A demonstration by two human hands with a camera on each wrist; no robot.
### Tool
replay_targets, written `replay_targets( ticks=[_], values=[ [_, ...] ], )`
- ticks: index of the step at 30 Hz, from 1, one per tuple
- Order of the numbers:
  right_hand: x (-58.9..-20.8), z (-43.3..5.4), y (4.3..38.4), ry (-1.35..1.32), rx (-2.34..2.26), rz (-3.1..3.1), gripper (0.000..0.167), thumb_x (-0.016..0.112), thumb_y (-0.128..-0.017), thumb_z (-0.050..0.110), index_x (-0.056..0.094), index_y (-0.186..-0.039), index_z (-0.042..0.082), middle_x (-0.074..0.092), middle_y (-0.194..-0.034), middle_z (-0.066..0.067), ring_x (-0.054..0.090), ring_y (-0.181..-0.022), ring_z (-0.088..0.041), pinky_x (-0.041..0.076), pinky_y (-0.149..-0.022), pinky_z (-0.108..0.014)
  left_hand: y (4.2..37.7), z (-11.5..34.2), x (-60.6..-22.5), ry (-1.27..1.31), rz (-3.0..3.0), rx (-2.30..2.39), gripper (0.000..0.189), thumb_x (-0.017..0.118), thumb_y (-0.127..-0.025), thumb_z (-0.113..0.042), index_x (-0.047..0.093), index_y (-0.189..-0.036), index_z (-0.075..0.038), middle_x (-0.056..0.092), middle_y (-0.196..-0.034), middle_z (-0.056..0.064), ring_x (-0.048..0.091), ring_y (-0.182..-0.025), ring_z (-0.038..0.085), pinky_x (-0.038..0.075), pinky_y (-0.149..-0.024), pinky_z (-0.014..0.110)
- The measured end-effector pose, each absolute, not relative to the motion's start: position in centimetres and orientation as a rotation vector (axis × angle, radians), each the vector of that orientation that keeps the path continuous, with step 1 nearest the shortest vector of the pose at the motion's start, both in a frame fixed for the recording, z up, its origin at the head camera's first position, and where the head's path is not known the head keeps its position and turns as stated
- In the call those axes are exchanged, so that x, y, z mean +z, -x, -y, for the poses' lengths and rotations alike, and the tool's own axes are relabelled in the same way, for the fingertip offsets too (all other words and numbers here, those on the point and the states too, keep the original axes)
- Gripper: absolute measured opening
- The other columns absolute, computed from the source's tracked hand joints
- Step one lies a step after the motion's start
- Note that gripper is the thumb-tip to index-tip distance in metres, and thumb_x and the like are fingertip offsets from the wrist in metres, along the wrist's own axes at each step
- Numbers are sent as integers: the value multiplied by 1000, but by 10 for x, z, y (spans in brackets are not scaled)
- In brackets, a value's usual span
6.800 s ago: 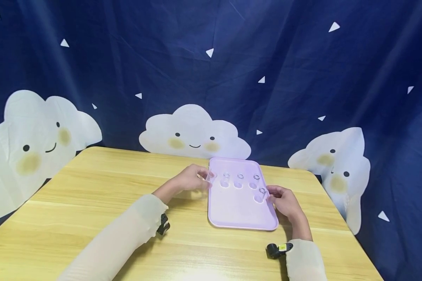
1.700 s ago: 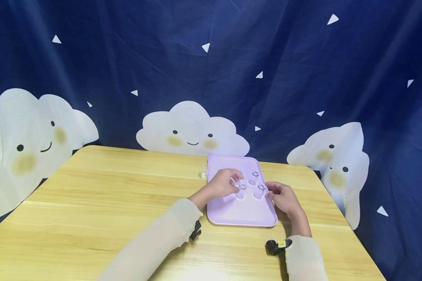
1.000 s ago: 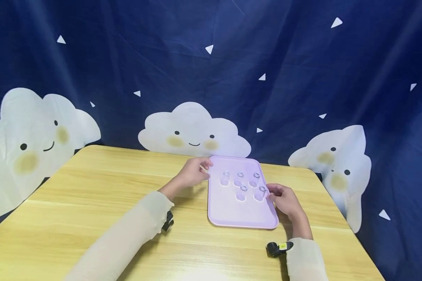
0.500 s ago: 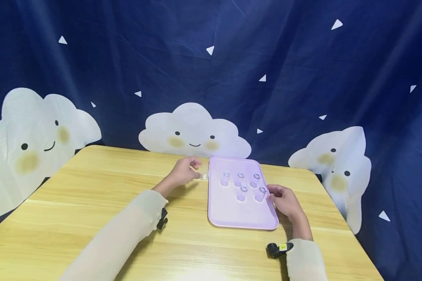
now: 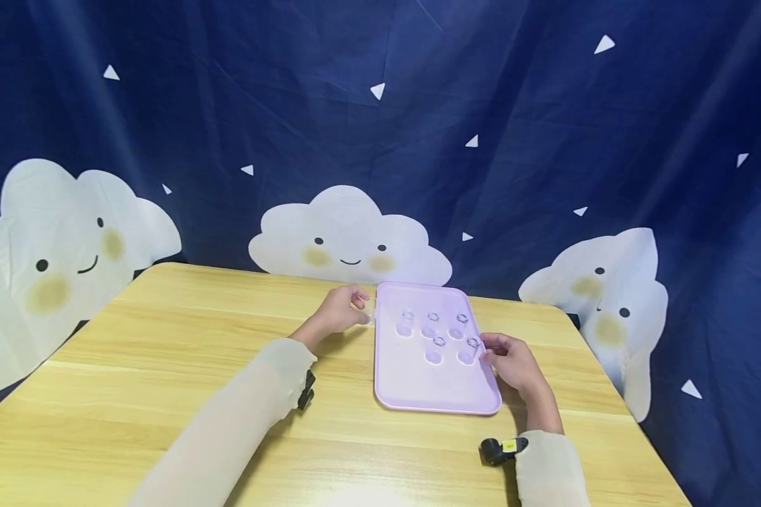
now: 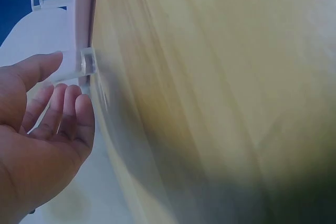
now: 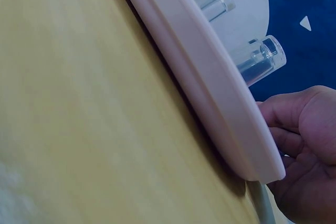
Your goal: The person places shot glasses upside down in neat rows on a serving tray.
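A lilac tray (image 5: pixel 431 391) lies on the wooden table. On it stand small clear cups, three in a back row and two in front, such as this front cup (image 5: pixel 434 352). One more clear cup (image 6: pixel 88 62) stands on the table against the tray's left side. My left hand (image 5: pixel 341 310) is right at that cup, thumb on one side and loosely bent fingers on the other, around it rather than tight on it. My right hand (image 5: pixel 514 362) grips the tray's right rim, fingertips close to the front right cup (image 7: pixel 262 59).
The wooden table (image 5: pixel 228 310) extends to the left and in front of the tray. Behind its far edge hangs a dark blue curtain (image 5: pixel 330 105) with clouds and white triangles. Small black cameras (image 5: pixel 501 451) sit on both wrists.
My left hand brought a cup onto the tray, into the front row, and let it go. It withdrew left, then came in to the cup beside the tray. My right hand stayed put.
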State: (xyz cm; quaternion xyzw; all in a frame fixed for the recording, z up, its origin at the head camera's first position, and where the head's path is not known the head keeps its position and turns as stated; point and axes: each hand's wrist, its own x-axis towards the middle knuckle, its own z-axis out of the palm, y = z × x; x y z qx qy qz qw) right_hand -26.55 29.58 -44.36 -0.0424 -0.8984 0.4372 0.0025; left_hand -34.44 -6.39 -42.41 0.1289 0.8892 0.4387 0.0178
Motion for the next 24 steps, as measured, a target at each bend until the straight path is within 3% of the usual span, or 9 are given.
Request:
replay_targets(
  ticks=[9, 16, 24],
  values=[
    [-444, -295, 265, 136, 1374, 2815, 40, 62, -95, 2, 63, -135, 0, 67, -124, -19, 60, -109, -30, 51, -83, -32, 351, 58, -428, -358, -2773, 1371, 36, 83, -80, -6, 70, -114, -1, 67, -104, 8, 61, -98, 24, 52, -90, 37],
    [-443, -296, 265, 137, 1374, 2815, 40, 61, -95, 2, 63, -135, 0, 67, -124, -20, 60, -109, -30, 51, -82, -31, 350, 54, -427, -281, -2668, 1487, 40, 82, -81, -3, 71, -119, -1, 68, -112, 11, 65, -93, 25, 60, -69, 32],
    [-444, -295, 266, 143, 1387, 2803, 40, 61, -96, 1, 63, -135, 1, 66, -127, -19, 60, -112, -31, 49, -92, -40, 353, 53, -429, -373, -2668, 1461, 37, 82, -84, -9, 69, -118, -5, 69, -118, 10, 63, -106, 26, 54, -92, 38]
  ],
)
